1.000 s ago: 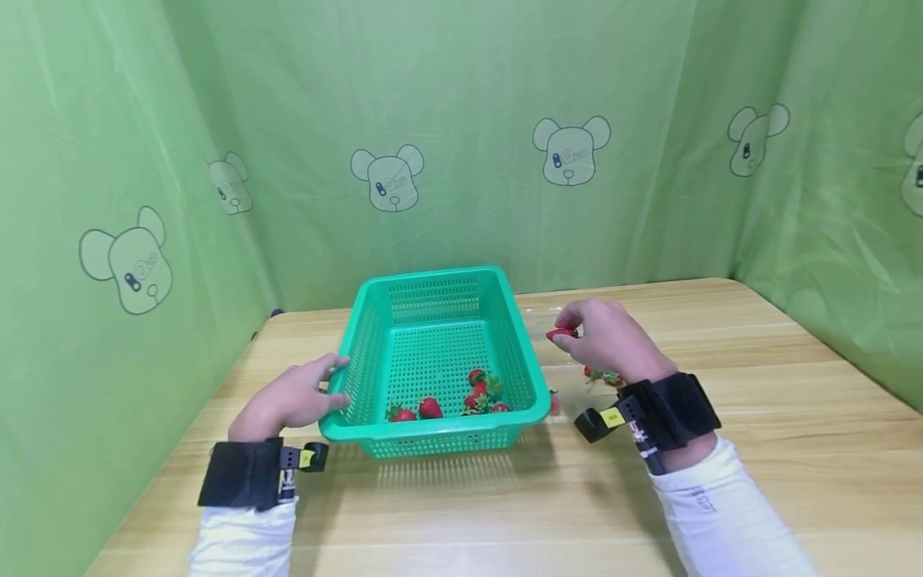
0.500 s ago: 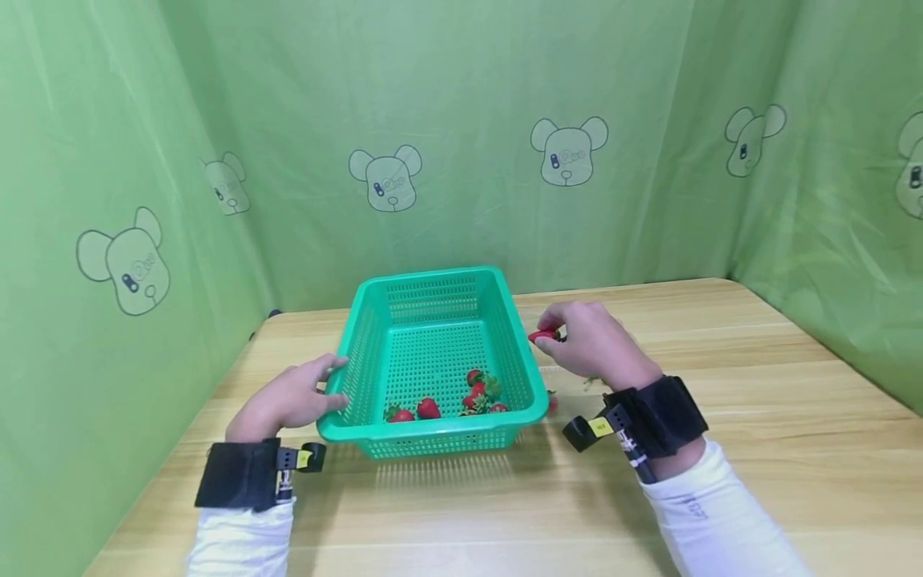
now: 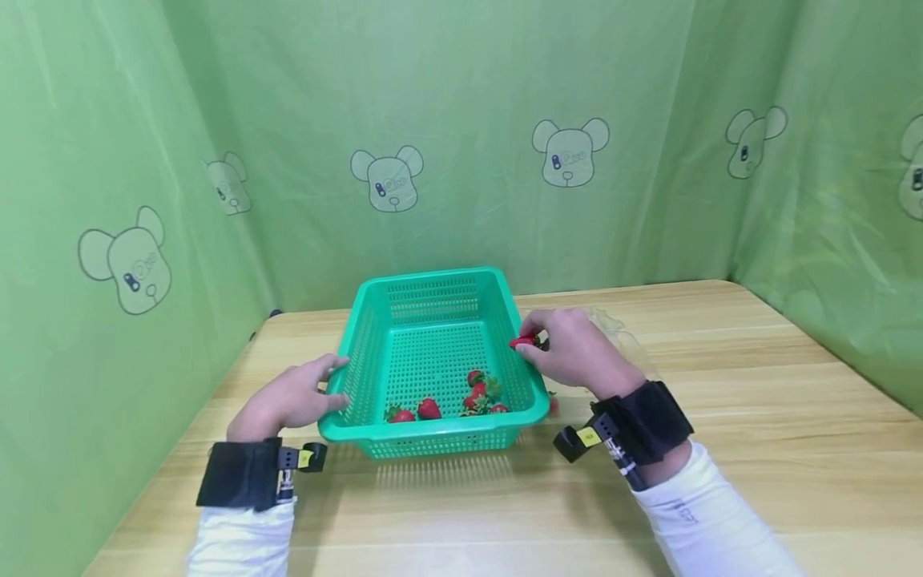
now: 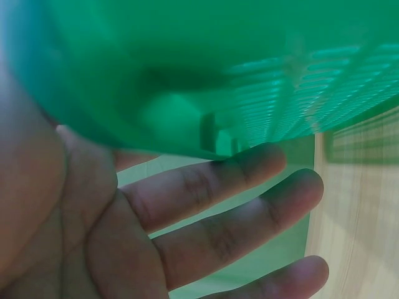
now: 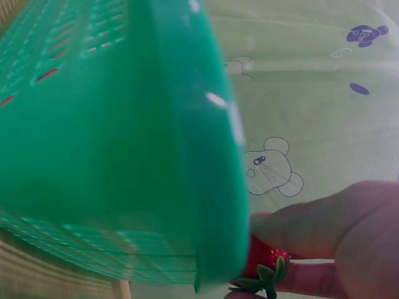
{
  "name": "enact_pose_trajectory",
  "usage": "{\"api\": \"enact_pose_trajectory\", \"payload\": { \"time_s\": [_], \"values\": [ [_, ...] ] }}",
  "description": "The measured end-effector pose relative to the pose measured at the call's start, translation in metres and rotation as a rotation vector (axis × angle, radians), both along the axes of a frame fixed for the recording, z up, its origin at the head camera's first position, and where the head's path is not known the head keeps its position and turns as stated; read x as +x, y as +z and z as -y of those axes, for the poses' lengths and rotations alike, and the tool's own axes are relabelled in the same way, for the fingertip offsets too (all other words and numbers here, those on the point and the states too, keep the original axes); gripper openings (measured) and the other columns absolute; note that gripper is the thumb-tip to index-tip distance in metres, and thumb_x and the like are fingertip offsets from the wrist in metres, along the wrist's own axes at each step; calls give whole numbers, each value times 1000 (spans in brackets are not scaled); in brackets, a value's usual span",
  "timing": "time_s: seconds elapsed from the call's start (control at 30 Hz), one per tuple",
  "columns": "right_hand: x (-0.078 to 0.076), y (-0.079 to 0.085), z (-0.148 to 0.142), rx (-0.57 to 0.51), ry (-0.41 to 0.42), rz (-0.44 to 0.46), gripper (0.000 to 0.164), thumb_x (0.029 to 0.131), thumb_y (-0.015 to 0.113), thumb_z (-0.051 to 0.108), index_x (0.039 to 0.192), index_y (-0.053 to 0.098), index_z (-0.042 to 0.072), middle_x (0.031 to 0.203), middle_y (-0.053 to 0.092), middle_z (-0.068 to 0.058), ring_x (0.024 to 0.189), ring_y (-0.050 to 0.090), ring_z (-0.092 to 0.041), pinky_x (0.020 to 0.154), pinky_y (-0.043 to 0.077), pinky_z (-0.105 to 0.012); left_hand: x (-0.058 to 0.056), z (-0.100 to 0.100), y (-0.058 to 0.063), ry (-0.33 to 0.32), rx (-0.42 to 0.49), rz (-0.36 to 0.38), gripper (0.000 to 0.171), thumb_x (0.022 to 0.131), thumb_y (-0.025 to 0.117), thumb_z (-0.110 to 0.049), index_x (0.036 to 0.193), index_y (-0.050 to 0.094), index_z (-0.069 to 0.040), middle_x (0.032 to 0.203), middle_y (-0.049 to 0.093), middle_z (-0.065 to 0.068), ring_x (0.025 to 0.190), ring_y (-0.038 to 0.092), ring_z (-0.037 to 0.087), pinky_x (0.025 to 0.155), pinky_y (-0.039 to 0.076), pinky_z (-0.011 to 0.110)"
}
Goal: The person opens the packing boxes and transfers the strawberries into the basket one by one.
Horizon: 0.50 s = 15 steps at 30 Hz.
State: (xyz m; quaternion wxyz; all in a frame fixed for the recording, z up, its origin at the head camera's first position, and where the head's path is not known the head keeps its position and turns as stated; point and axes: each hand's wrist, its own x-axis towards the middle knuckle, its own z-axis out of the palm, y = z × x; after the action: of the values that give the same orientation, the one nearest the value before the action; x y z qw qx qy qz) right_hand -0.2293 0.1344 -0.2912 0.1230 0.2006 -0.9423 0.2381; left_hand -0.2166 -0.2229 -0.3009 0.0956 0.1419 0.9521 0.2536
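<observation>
In the head view my left hand holds the left rim of the green perforated plastic basket, with the thumb over the rim. Several fingers lie outside the basket wall in the left wrist view. Between thumb and fingers, my right hand pinches a red strawberry at the basket's right rim. Its green leaves face the hand in the right wrist view, where the rim hides part of the berry. Several other strawberries lie at the near end of the basket floor.
A clear plastic container is partly hidden behind the right hand. Another strawberry shows just right of the basket, partly covered by its rim. Wooden table lies beneath, with a green curtain behind and at both sides.
My right hand has moved left with the strawberry, from above the clear container to the basket's right rim. The left hand and basket have stayed put.
</observation>
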Motion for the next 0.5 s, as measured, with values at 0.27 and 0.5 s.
{"api": "enact_pose_trajectory", "payload": {
  "time_s": [0.27, 0.5],
  "values": [
    [-1, -5, 6, -3, 81, -47, 8, 86, 70, 18, 87, 68, 10, 85, 69, -5, 63, 53, -16, 53, 46, -29, 1, -1, 0, -6, -6, -2, 62, 91, 61, -18, 143, 32, 0, 136, 47, 32, 121, 46, 45, 94, 43, 59],
    [-1, -7, 8, -17, 121, -30, 14, 87, 69, 18, 97, 68, 8, 88, 71, -7, 70, 61, -15, 59, 55, -31, 3, -2, 2, -1, -3, 4, 63, 91, 61, -18, 144, 32, 0, 136, 47, 32, 121, 46, 46, 94, 43, 59]
  ]
}}
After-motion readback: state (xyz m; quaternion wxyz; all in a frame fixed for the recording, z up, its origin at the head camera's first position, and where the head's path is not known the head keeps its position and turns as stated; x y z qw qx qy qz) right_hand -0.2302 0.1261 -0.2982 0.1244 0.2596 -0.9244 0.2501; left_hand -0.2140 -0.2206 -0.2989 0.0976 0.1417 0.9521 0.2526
